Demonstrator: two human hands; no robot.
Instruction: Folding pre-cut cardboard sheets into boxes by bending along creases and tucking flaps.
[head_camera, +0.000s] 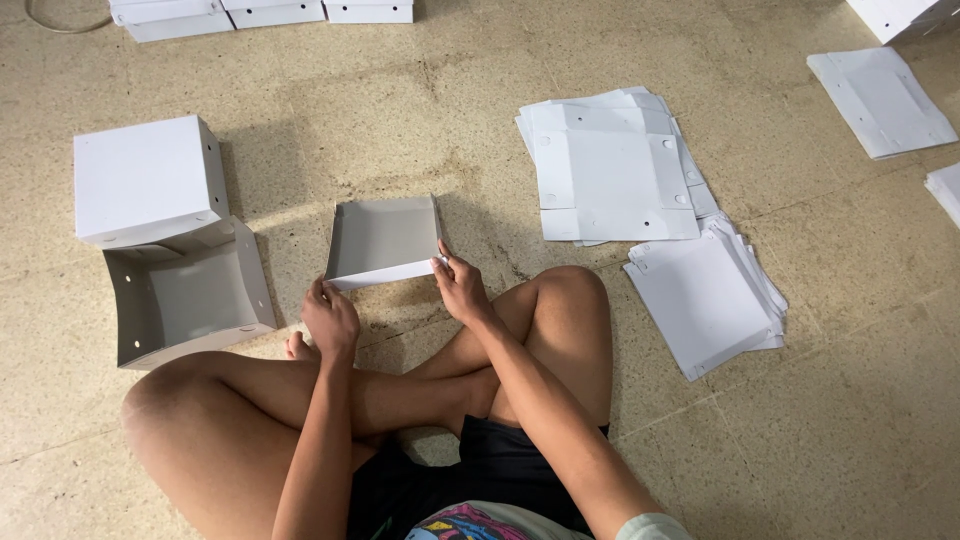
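Both hands grip a half-folded box (382, 242) on the floor: left hand (330, 318) pinches its near-left corner, right hand (460, 287) pinches its right edge. Finished boxes (150, 180) sit left, flat blanks (612, 170) right.

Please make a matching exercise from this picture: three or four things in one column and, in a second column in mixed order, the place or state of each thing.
Things:
1. half-folded box
2. closed box
3. open box
4. flat sheets

Places or states:
A. lying on its side, opening toward the person, at the left knee
B. spread in a stack on the floor, to the right
C. held at its lower corners by the left hand and right hand
D. fully shut, far left, behind the open one

Pairs: 1-C, 2-D, 3-A, 4-B
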